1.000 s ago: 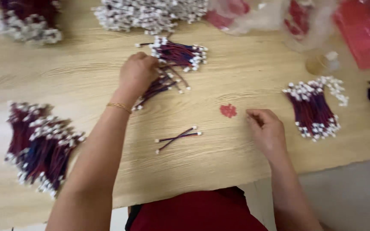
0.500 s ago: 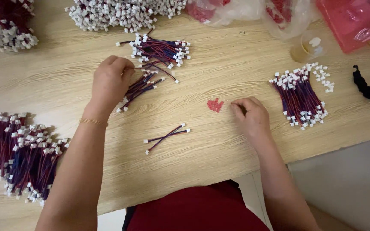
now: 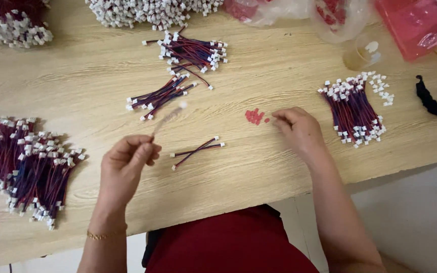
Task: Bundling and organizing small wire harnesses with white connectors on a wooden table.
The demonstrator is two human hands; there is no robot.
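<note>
My left hand (image 3: 125, 164) is raised over the wooden table (image 3: 259, 167) and pinches one thin red-and-blue wire lead (image 3: 168, 117) with a white plug at its tip; the lead is blurred. My right hand (image 3: 299, 130) rests on the table, fingertips at a small heap of tiny red pieces (image 3: 254, 116). Two finished-looking leads (image 3: 197, 150) lie between my hands. A small loose bunch of leads (image 3: 160, 96) lies beyond them, below a bigger pile (image 3: 193, 52).
A large pile of leads (image 3: 29, 167) lies at the left, a bundle (image 3: 355, 111) at the right with loose white plugs (image 3: 383, 91). More heaps (image 3: 137, 11) line the far edge, with a clear cup (image 3: 362, 50), plastic bags, a red tray (image 3: 413, 23) and a black tie (image 3: 436, 98).
My left hand pulled back from the small bunch toward me, lifting one lead out. My right hand stayed by the red pieces. The view shifted slightly.
</note>
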